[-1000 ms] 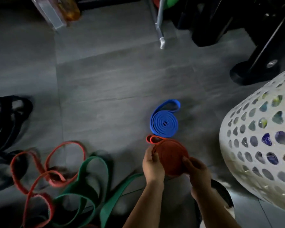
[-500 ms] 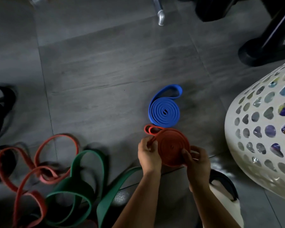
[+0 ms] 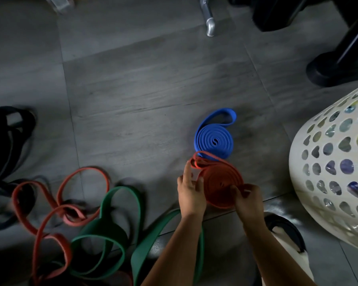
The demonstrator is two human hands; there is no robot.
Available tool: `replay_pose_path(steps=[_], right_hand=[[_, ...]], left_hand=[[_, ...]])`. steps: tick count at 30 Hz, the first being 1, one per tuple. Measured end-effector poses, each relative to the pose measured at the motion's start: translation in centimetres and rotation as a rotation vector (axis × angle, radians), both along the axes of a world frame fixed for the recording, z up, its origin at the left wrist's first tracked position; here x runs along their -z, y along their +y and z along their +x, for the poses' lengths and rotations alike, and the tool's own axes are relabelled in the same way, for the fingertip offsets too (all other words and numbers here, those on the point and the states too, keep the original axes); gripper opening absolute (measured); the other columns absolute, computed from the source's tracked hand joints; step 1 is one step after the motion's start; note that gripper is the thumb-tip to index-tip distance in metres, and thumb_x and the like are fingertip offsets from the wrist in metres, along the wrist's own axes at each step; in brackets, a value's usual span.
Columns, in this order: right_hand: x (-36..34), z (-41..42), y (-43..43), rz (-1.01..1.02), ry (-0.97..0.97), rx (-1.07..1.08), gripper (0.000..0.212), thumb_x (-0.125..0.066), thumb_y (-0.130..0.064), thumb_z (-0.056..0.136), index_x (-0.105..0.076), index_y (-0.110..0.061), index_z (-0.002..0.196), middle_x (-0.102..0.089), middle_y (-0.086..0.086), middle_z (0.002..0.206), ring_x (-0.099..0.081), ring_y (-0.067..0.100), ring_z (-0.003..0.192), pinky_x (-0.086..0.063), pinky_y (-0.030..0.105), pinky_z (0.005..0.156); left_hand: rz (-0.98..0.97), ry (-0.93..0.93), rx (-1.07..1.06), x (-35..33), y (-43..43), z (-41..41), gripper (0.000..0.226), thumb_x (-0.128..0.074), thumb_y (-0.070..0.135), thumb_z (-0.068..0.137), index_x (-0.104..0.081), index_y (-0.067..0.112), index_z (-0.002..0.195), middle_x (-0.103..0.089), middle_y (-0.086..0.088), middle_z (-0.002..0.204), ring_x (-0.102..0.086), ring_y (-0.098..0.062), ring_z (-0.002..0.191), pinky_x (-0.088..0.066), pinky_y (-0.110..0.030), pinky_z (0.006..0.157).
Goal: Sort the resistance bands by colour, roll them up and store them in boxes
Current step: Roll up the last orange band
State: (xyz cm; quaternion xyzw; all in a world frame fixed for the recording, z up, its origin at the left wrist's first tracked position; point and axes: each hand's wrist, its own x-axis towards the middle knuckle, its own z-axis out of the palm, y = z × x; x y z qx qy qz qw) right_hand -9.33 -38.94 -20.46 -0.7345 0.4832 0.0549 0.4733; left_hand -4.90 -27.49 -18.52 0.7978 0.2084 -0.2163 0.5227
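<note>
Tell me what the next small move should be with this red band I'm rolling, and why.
Probably wind the last loose loop onto the red roll with the left hand while the right hand pinches the coil. That tail sticks out at the roll's far left edge, so the roll looks unfinished and might spring open if set beside the blue roll now.
</note>
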Motion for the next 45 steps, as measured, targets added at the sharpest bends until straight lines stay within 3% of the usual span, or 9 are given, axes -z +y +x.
replay_pose_path(steps=[4,9,13,17,26,31,35,40,45], right_hand=[[0.0,0.7,-0.1,-0.022,0.066,-0.054,0.051,-0.066,-0.023,0.084,-0.046,0.004,0.123,-0.053,0.025,0.121,-0.053,0.036,0.111,-0.041,0.042,0.097],[-1.0,1.1,0.2,-0.167,0.083,-0.207,0.071,-0.068,-0.026,0.082,-0.034,0.000,0.138,-0.040,0.029,0.135,-0.040,0.041,0.124,-0.033,0.046,0.105],[-2.6,2.3,1.3,-0.392,-0.001,-0.350,0.068,-0.069,-0.019,0.080,-0.037,0.000,0.137,-0.043,0.032,0.130,-0.037,0.045,0.121,-0.032,0.049,0.100],[-3.9,3.6,4.6,-0.483,-0.224,-0.503,0.051,-0.060,-0.023,0.075,-0.054,0.002,0.120,-0.055,0.029,0.113,-0.053,0.045,0.100,-0.042,0.045,0.085],[-4.1,-1.0,18.5,-0.117,-0.272,-1.219,0.030,-0.062,-0.019,0.065,-0.070,-0.007,0.091,-0.067,0.010,0.094,-0.068,0.026,0.084,-0.048,0.025,0.079],[-4.7,-2.9,19.8,-0.086,-0.129,-1.274,0.036,-0.055,-0.021,0.089,-0.055,-0.010,0.124,-0.049,0.004,0.128,-0.046,0.018,0.123,-0.029,0.018,0.101],[-5.6,-3.9,20.3,-0.083,-0.081,-1.335,0.034,-0.053,-0.024,0.091,-0.054,-0.013,0.123,-0.048,0.002,0.127,-0.045,0.014,0.122,-0.028,0.014,0.098],[-9.4,-2.6,21.1,0.034,-0.155,-1.239,0.024,-0.059,-0.018,0.084,-0.067,-0.006,0.104,-0.062,0.005,0.103,-0.054,0.004,0.098,-0.031,0.001,0.084],[-15.4,-1.0,22.9,0.225,-0.219,-1.123,0.016,-0.059,-0.008,0.088,-0.063,-0.023,0.090,-0.062,-0.016,0.074,-0.060,-0.009,0.072,-0.042,0.009,0.063]], left_hand=[[0.008,-0.001,0.017,0.4,2.3,-1.3,0.048,-0.050,0.007,0.093,-0.040,0.017,0.139,-0.046,-0.002,0.109,-0.052,-0.016,0.099,-0.036,-0.012,0.087],[0.073,-0.178,-0.140,-1.3,7.6,-3.1,0.032,-0.057,-0.002,0.087,-0.056,0.004,0.118,-0.061,-0.013,0.096,-0.055,-0.006,0.077,-0.039,-0.005,0.071],[0.314,-0.357,-0.166,-2.9,15.7,-5.7,0.021,-0.055,0.003,0.081,-0.059,0.017,0.095,-0.055,0.000,0.084,-0.051,-0.009,0.077,-0.036,-0.008,0.069],[0.530,-0.153,-0.207,-3.1,23.1,-9.3,0.036,-0.062,-0.006,0.077,-0.061,0.004,0.112,-0.056,-0.018,0.101,-0.050,-0.032,0.097,-0.036,-0.026,0.083],[0.729,-0.040,-0.239,-3.7,27.2,-9.4,0.049,-0.076,0.019,0.074,-0.054,-0.004,0.112,-0.051,-0.025,0.104,-0.046,-0.042,0.102,-0.039,-0.047,0.087],[0.451,0.184,-0.315,-3.5,32.0,-8.5,0.080,-0.067,0.065,0.062,-0.057,0.007,0.117,-0.054,-0.022,0.114,-0.046,-0.042,0.112,-0.040,-0.043,0.091],[0.645,0.155,0.138,-4.6,29.8,-7.2,0.039,-0.048,0.043,0.087,-0.062,0.021,0.115,-0.053,-0.007,0.119,-0.048,-0.028,0.115,-0.037,-0.032,0.088],[0.480,-0.068,-0.122,-7.4,28.9,-6.8,0.021,-0.054,0.018,0.087,-0.072,0.006,0.089,-0.068,-0.016,0.094,-0.063,-0.029,0.091,-0.037,-0.028,0.069],[0.487,-0.049,-0.052,-9.2,29.6,-9.2,0.024,-0.045,0.019,0.089,-0.066,0.009,0.096,-0.067,-0.009,0.102,-0.060,-0.027,0.099,-0.042,-0.029,0.077]])
